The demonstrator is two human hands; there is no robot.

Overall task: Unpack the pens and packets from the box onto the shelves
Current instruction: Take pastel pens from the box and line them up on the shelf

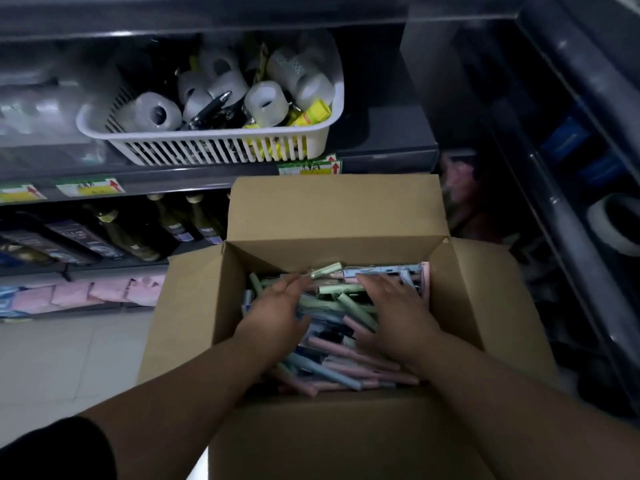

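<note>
An open cardboard box (339, 216) stands in front of me, flaps spread out. It is filled with several pastel pens (332, 368) in pink, green and blue, and a flat packet (384, 270) lies at the far side. Both my hands are inside the box. My left hand (277, 310) lies on the pile at the left, fingers stretched toward a green pen (325, 270). My right hand (394, 313) lies flat on the pens at the right, fingers extended. Neither hand holds anything that I can see.
A dark shelf (388, 157) runs behind the box and carries a white slatted basket (214, 143) with tape rolls, a black pen and yellow packs. Bottles (121, 233) lie on the lower shelf at left. More dark shelving (568, 188) rises at right. Pale floor tiles lie at left.
</note>
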